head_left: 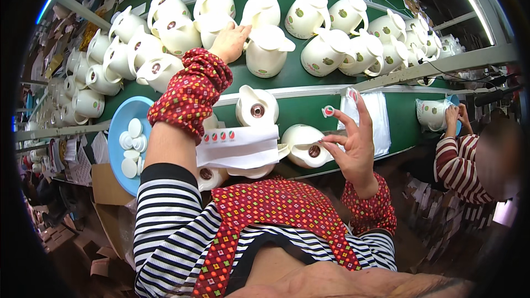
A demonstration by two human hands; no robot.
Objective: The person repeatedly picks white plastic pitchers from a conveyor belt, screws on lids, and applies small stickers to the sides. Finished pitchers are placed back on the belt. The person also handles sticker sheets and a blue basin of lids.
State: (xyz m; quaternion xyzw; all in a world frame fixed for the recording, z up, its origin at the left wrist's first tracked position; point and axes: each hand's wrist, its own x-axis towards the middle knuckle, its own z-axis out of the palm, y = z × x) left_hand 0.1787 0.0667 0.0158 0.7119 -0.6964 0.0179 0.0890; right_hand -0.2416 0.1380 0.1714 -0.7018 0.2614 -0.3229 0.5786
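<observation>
My left hand (231,43) reaches among the standing jugs. Its fingers close at the handle side of a white jug (266,58) with a green print; the grip is partly hidden. My right hand (356,152) is raised beside a white jug (305,144) lying with its brown-centred base toward me. Thumb and forefinger pinch together there, on something too small to make out. On two other fingertips sit small red-and-green stickers (328,111). A white sticker sheet (238,152), with a row of similar stickers, rests across jugs in front of me.
Rows of white jugs (326,52) stand along the green table (281,84). A blue basin (115,149) at left holds white round lids (134,128). Clear plastic bags (375,124) lie at right. A co-worker in a striped sleeve (450,157) handles another jug (430,115). A metal rail (436,69) crosses above.
</observation>
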